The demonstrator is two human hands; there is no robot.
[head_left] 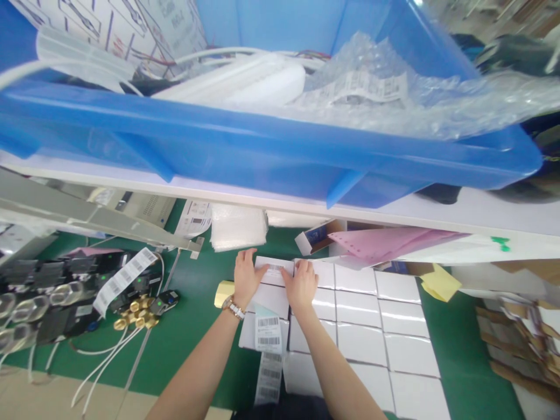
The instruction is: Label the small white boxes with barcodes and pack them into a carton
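Observation:
A small barcode label (pixel 275 268) lies on top of a white box (pixel 272 279) at the back left of a block of boxes. The thumb of my left hand (pixel 245 279) presses the label's left end, its fingers bent beside the box's left edge. From the other side, my right hand (pixel 301 287) has its thumb at the label's right end and its fingers curled over the neighbouring box. A strip of barcode labels (pixel 268 364) hangs over the nearer boxes, between my forearms. The undersides of my fingers are hidden.
Rows of white boxes (pixel 361 332) fill the green table's (pixel 192 326) middle. Brass fittings (pixel 137 313) and black valve parts with cables lie left. Above, a shelf (pixel 262 201) carries a large blue bin (pixel 245 146). Pink sheets (pixel 385 244) and folded cardboard (pixel 507 338) are right.

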